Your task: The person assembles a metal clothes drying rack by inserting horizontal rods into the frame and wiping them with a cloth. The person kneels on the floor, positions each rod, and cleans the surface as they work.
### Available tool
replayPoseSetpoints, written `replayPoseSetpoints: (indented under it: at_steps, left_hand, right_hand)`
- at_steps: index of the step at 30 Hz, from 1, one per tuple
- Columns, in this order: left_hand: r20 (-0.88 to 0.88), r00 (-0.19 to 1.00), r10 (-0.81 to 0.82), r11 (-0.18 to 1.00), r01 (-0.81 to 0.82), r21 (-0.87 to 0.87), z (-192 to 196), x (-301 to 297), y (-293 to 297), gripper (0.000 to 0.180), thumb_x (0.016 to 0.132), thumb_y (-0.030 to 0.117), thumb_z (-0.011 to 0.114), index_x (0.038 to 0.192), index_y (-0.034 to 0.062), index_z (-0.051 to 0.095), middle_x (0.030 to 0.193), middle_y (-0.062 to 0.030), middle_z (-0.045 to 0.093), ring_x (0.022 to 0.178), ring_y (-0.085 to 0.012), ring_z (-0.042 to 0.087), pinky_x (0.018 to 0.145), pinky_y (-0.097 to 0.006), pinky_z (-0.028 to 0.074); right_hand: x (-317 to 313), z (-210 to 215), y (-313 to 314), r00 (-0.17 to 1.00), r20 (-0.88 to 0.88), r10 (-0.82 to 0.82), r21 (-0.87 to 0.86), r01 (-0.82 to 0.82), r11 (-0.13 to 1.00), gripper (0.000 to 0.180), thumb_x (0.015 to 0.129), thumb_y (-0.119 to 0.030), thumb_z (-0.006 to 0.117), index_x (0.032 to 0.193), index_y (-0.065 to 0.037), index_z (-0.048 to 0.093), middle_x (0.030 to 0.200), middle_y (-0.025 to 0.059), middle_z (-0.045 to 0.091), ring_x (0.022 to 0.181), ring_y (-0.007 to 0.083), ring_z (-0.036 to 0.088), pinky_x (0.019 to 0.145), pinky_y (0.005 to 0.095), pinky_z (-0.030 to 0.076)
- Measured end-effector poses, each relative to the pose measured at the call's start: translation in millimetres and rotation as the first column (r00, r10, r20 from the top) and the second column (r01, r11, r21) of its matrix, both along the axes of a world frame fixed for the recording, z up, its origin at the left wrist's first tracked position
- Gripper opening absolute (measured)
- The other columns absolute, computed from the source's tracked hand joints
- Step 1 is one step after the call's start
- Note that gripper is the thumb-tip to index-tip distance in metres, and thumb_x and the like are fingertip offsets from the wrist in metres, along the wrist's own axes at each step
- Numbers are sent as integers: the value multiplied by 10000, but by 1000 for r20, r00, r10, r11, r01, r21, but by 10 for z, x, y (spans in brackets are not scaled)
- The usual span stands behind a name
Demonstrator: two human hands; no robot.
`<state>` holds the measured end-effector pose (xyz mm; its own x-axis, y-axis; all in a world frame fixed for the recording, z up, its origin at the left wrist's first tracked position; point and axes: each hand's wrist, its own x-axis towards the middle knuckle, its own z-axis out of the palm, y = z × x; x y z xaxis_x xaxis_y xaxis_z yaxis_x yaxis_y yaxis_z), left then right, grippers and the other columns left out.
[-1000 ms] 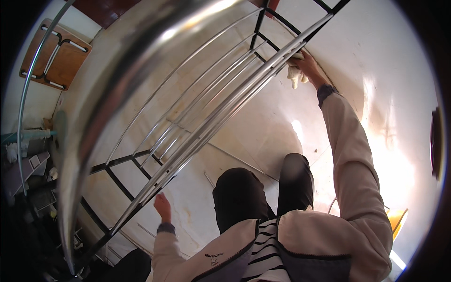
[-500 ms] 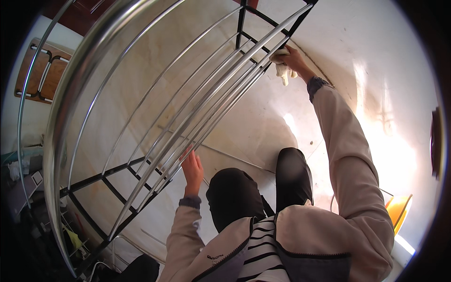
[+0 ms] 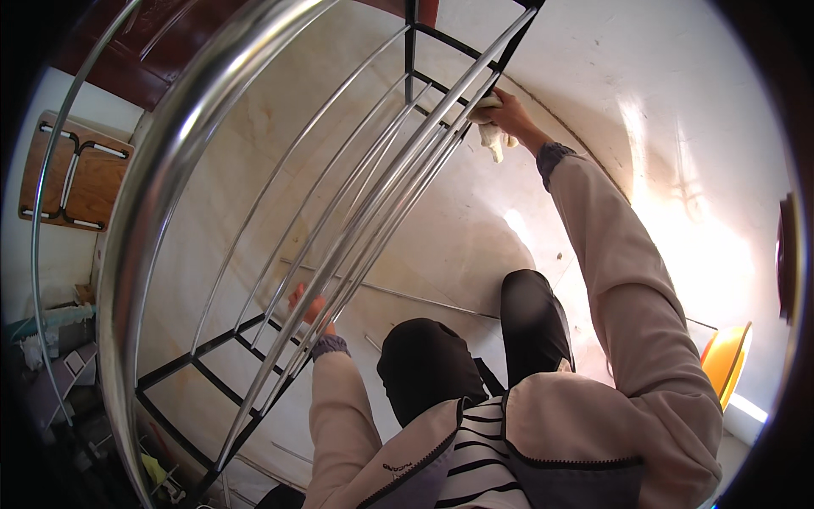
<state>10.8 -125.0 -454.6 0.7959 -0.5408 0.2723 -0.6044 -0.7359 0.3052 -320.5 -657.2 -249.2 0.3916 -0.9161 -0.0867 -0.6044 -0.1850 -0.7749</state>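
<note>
A tilted rack of silver metal rods (image 3: pixel 386 182) with black end frames (image 3: pixel 199 360) spans the left and middle of the view. My right hand (image 3: pixel 511 117) is closed on a pale cloth (image 3: pixel 493 141) at the rack's far end. The cloth is bunched against the rods by the black frame, and part of it hangs down. My left hand (image 3: pixel 312 309) is among the rods near the close end frame. Rods cross in front of it and partly hide its fingers, so its grip is unclear.
A thick curved silver tube (image 3: pixel 144 195) arches close by on the left. Behind it a brown wooden folding piece (image 3: pixel 85 174) leans on the wall. Clutter (image 3: pixel 72 365) lies at lower left. Loose thin rods (image 3: pixel 407 295) rest on the pale floor. A yellow-orange object (image 3: pixel 726 365) stands at right.
My left hand has moved left, in among the rods. My right hand and the cloth have shifted slightly left and down in view, along with the rack's far end.
</note>
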Motion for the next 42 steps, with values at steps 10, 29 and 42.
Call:
replayPoseSetpoints:
  at_steps: [10,29,42]
  left_hand:
    - [-147,977,-156,969,123,-215,25,106,3,181,837,-6,624,1008,43,653,938,-171,636,868,-356,628,754,-455,500]
    - [-39,982,-183,978,177,-110,219,-134,-192,384,762,-65,617,1095,126,599,1008,-61,626,1025,-322,581,1037,-611,383]
    - [-28,976,-214,976,212,-55,45,44,51,372,766,-27,627,1110,115,615,965,-79,629,943,-309,591,951,-522,394]
  right_hand:
    - [8,23,13,999,-42,-32,-1,32,999,550,833,-148,738,1354,-70,579,1102,113,721,977,189,687,838,345,557]
    - [-5,-41,-7,989,149,-13,188,-15,982,675,794,-210,812,1375,1,540,1095,118,708,932,181,688,819,332,552]
    - [-8,10,47,989,145,19,175,-45,983,585,822,-157,759,1345,10,553,1074,117,711,927,186,688,813,335,553]
